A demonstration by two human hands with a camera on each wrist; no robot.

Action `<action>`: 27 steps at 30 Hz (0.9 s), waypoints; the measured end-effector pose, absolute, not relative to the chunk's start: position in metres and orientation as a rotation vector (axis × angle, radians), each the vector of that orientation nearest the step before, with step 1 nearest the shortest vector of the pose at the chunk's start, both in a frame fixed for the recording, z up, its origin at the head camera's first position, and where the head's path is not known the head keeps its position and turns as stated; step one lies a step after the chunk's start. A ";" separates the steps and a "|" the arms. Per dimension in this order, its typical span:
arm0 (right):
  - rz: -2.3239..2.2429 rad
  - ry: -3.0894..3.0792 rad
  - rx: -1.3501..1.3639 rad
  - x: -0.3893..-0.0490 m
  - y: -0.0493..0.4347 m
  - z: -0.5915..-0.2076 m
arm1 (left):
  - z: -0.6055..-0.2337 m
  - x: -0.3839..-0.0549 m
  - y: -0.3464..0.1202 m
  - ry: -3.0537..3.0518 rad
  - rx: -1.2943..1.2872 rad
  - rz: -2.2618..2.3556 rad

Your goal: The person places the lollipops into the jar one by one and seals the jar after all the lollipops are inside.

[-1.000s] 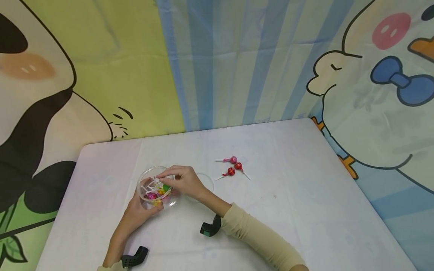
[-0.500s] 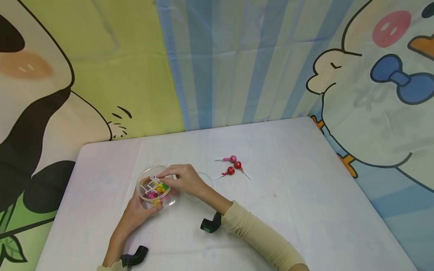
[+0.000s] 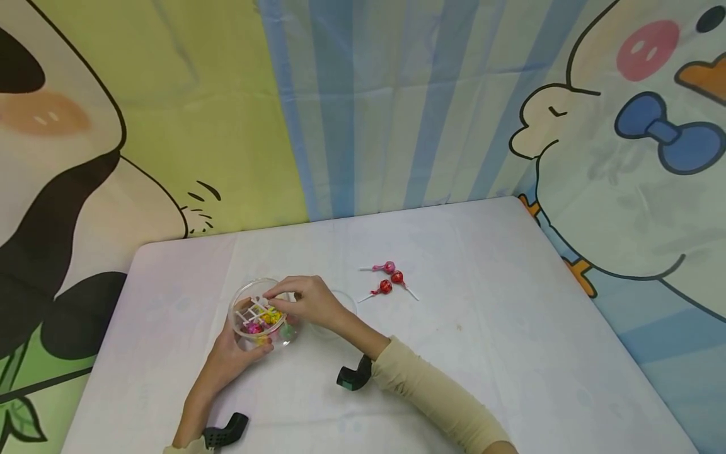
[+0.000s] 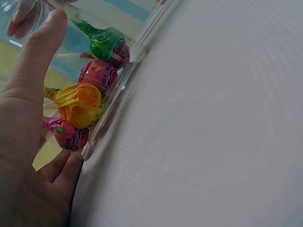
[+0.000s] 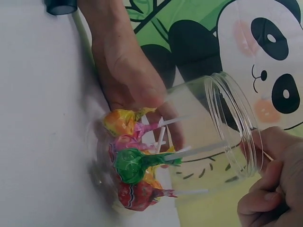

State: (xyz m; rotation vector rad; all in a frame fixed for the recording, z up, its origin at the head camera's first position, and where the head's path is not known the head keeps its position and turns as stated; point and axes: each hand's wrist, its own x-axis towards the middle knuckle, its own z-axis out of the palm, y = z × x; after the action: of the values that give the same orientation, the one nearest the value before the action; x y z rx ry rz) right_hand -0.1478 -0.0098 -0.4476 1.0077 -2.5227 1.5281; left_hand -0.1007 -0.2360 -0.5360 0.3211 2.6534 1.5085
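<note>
A clear screw-neck jar point(image 3: 238, 291) stands tilted a little on the table, with several wrapped lollipops inside in pink, yellow, red and green. My left hand point(image 3: 229, 356) grips the jar's side, thumb toward the front. Bent fingers of my right hand point(image 3: 312, 302) hover at the jar's mouth, fingertips right at the rim. The green lollipop point(image 5: 131, 166) sits at the jar's bottom, its white stick pointing up toward those fingers but ending short of them. In the left wrist view, a yellow lollipop point(image 4: 83, 106) shows through the wall.
A pink lollipop point(image 3: 389, 267) and two red lollipops, one nearest the front point(image 3: 386, 287), lie to the right of the jar. A clear round lid-like disc point(image 3: 354, 304) lies behind my right wrist. The white table point(image 3: 482, 328) meets a cartoon-printed cloth point(image 3: 368, 113) at its back edge.
The green lollipop has dropped from near my right fingertips to the jar's bottom, while that hand stayed almost in place. My left hand keeps its grip on the jar.
</note>
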 end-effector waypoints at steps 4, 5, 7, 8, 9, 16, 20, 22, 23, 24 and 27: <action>1.666 -2.444 0.946 -0.142 -0.001 -0.450 | -0.538 -0.100 -0.236 2.674 0.310 1.484; 1.680 -2.431 0.934 -0.141 0.002 -0.450 | -0.538 -0.100 -0.236 2.679 0.308 1.479; 1.693 -2.407 0.925 -0.137 0.009 -0.451 | -0.539 -0.101 -0.236 2.687 0.307 1.477; 1.690 -2.402 0.921 -0.136 0.013 -0.451 | -0.539 -0.101 -0.236 2.685 0.311 1.487; 1.698 -2.401 0.913 -0.134 0.017 -0.452 | -0.539 -0.101 -0.235 2.684 0.313 1.493; 1.742 -2.441 0.856 -0.116 0.048 -0.459 | -0.540 -0.100 -0.235 2.667 0.296 1.495; 1.773 -2.474 0.805 -0.105 0.065 -0.460 | -0.539 -0.098 -0.236 2.665 0.271 1.477; 1.782 -2.484 0.787 -0.101 0.073 -0.459 | -0.539 -0.099 -0.236 2.665 0.267 1.483; 1.784 -2.484 0.788 -0.101 0.078 -0.462 | -0.538 -0.099 -0.236 2.664 0.266 1.482; 1.783 -2.486 0.789 -0.101 0.083 -0.464 | -0.538 -0.099 -0.237 2.666 0.264 1.473; 1.747 -2.497 0.792 -0.110 0.102 -0.478 | -0.536 -0.099 -0.237 2.661 0.250 1.455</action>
State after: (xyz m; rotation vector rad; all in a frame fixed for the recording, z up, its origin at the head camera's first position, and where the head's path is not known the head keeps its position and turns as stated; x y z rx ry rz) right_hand -0.1097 0.1018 -0.4783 0.7921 -2.4975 1.7470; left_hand -0.0994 -0.2369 -0.5364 0.2504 2.6611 1.4551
